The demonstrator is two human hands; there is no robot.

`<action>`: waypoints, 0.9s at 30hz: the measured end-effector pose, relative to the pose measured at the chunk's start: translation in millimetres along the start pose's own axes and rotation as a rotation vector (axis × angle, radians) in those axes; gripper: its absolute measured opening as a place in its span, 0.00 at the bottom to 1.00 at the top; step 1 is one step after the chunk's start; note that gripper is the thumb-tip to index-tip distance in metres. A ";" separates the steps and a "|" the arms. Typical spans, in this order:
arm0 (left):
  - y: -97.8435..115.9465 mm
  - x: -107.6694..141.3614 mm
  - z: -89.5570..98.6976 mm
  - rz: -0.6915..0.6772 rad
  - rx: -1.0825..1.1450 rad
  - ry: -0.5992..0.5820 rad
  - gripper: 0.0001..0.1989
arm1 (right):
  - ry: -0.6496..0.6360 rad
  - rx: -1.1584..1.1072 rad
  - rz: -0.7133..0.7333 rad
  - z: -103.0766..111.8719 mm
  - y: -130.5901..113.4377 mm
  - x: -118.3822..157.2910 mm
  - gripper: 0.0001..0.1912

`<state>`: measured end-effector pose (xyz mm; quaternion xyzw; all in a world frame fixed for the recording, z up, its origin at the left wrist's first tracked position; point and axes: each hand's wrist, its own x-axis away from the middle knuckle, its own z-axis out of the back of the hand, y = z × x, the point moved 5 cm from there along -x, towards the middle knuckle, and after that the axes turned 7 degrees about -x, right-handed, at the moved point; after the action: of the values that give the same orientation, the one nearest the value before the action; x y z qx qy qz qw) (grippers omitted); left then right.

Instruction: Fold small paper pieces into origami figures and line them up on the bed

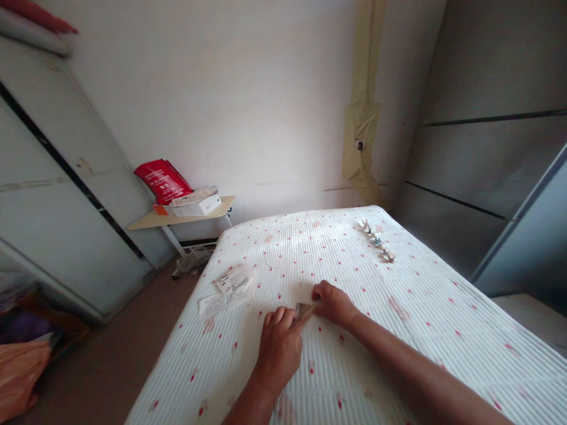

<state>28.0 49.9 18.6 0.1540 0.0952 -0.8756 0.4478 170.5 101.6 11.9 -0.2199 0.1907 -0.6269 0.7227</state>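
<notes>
Between my two hands a small piece of folded paper [303,311], brownish with pleats, is held just above or on the bed cover. My left hand [280,342] grips its left end with the fingers curled. From the right, my right hand [333,303] pinches the other end, the fingertips partly hidden. Printed paper pieces [234,279] lie flat on the cover to the left of my hands. Farther off to the right, a row of several small folded paper shapes [375,241] rests on the bed.
The bed [310,248] has a white ribbed cover with red dots. Beyond its left far corner stands a small table [181,221] bearing a red bag [163,181] and a white box [204,205]. Cabinets flank both sides, and an orange bag [20,378] is at lower left.
</notes>
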 end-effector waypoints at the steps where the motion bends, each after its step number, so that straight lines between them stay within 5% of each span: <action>1: -0.4 0.0 0.2 0.004 0.011 0.000 0.12 | 0.000 -0.006 0.004 0.1 1.5 -1.1 0.09; 16: -5.4 -8.7 -5.1 -0.007 -0.062 -0.010 0.10 | 0.020 -0.065 0.013 5.2 14.9 -9.0 0.11; 27: 16.1 -22.2 -11.5 -0.026 -0.176 -0.112 0.11 | 0.106 -0.157 0.016 9.2 13.1 -2.6 0.13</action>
<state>55.5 60.8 15.3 0.0638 0.1487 -0.8767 0.4530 185.9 106.5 12.3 -0.2408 0.2791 -0.6148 0.6972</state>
